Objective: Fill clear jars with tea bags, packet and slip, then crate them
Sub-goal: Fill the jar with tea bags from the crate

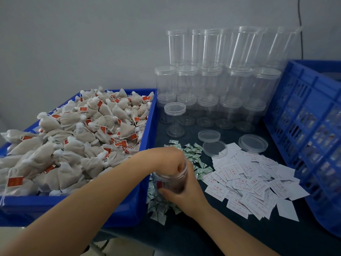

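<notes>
A clear jar [170, 183] stands open on the dark table, near the blue tray's right wall, with tea bags and a red tag showing through its side. My right hand [186, 195] grips the jar from the right and below. My left hand [170, 159] sits over the jar's mouth with its fingers reaching down inside; what they hold is hidden. The blue tray [147, 145] at left is heaped with beige tea bags [83, 133] with red tags. Small green-and-white packets [193, 156] lie scattered around the jar. White printed slips [247, 180] are spread to its right.
Stacked empty clear jars [217, 85] with lids stand at the back against the wall. One lidded jar [174, 117] stands in front of them. Three loose lids [215, 147] lie near the slips. A blue slatted crate [310, 126] holding filled jars stands at the right edge.
</notes>
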The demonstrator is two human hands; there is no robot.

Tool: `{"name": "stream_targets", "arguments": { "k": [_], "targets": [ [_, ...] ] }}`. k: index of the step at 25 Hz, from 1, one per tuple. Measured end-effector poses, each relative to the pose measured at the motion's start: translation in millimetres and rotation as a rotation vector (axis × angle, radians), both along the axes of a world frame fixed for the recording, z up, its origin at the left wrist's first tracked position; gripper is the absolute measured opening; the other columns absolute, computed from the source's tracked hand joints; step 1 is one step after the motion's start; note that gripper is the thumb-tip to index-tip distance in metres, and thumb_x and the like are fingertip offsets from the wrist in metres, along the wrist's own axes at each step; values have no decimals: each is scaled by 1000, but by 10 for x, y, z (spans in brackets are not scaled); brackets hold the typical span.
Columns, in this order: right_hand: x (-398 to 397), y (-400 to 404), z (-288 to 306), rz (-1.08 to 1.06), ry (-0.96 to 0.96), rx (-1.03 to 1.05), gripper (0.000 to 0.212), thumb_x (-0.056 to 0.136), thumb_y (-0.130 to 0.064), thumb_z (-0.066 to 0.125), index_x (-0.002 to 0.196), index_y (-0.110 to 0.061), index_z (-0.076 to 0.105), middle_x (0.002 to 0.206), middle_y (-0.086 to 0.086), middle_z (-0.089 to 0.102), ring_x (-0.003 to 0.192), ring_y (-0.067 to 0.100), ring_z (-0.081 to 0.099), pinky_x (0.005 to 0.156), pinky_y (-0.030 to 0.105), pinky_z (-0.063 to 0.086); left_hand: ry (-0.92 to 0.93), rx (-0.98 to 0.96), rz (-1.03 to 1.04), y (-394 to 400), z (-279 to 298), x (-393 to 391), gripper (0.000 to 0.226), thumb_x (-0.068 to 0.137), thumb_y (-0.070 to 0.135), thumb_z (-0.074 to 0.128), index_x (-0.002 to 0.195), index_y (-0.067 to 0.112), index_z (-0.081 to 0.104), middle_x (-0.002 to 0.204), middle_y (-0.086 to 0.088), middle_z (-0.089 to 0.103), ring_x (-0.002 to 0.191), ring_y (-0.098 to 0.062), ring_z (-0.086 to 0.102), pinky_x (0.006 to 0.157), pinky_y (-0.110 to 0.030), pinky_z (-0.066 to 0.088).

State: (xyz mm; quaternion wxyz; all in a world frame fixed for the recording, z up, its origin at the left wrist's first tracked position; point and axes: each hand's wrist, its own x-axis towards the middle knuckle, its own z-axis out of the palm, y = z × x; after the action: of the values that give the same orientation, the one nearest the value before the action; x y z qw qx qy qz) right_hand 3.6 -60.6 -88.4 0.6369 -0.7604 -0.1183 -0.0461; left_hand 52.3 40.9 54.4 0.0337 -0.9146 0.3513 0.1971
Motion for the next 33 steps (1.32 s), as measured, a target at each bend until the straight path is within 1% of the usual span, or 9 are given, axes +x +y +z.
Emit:
{"name": "stream_targets", "arguments": {
  "k": [4,8,14,19,21,24,26,29,33],
  "targets": [
    [0,-1,-7,-2,26,-5,105,58,-46,90,138,-61,24,131,-26,54,121,1,57,99,33,51,188,201,-39,-105,-5,45,7,88,16,59,94,17,62,79,8,53,85,-18,52,75,-28,38],
    [-7,-1,4,-3,34,-16,107,57,-50,90,138,-63,21,130,-28,53,121,0,56,99,33,51,292,317,-58,-149,60,78,16,91,22,56,103,15,65,85,5,56,88,-18,53,78,-30,40],
    [-24,3,24,18,27,8,106,57,-51,92,139,-59,26,129,-30,50,122,7,58,99,37,53,464,-107,157,109,475,264,16,95,24,52,86,20,65,75,8,71,75,-2,66,71,-15,51],
    [-42,-17,13,8,70,-4,108,51,-52,92,133,-69,23,120,-37,44,122,6,55,97,38,55,8,-560,422,605,545,699,10,94,26,53,87,25,61,88,7,69,76,-4,65,67,-15,48],
    [-54,-9,12,4,79,8,111,46,-61,91,133,-70,23,120,-36,45,123,9,55,97,39,55,-301,-586,560,739,307,843,7,93,24,55,94,21,61,99,-1,66,81,-8,59,72,-22,43],
    [-54,3,4,-7,74,16,112,43,-68,88,134,-70,22,119,-37,46,121,8,57,96,37,55,-558,-528,684,903,-120,927,32,91,19,57,122,12,53,124,-10,56,108,-23,54,90,-34,46],
    [-53,4,-6,-9,69,11,111,46,-65,89,134,-70,23,119,-38,45,120,6,58,95,34,55,-579,-371,681,1001,-323,948,45,91,16,55,134,10,43,136,-13,46,123,-29,44,100,-40,41],
    [-57,8,-14,-8,56,17,108,50,-56,92,133,-70,24,120,-37,47,119,6,59,93,32,56,-511,-162,706,1093,-473,952,44,93,19,51,135,14,39,137,-13,42,125,-31,40,96,-41,40],
    [-56,6,-19,-5,54,24,106,52,-50,92,132,-70,25,120,-36,47,119,7,59,97,37,55,-475,-150,762,1121,-548,971,40,92,18,52,130,19,40,132,-14,40,123,-32,39,89,-43,43]
  ]
}}
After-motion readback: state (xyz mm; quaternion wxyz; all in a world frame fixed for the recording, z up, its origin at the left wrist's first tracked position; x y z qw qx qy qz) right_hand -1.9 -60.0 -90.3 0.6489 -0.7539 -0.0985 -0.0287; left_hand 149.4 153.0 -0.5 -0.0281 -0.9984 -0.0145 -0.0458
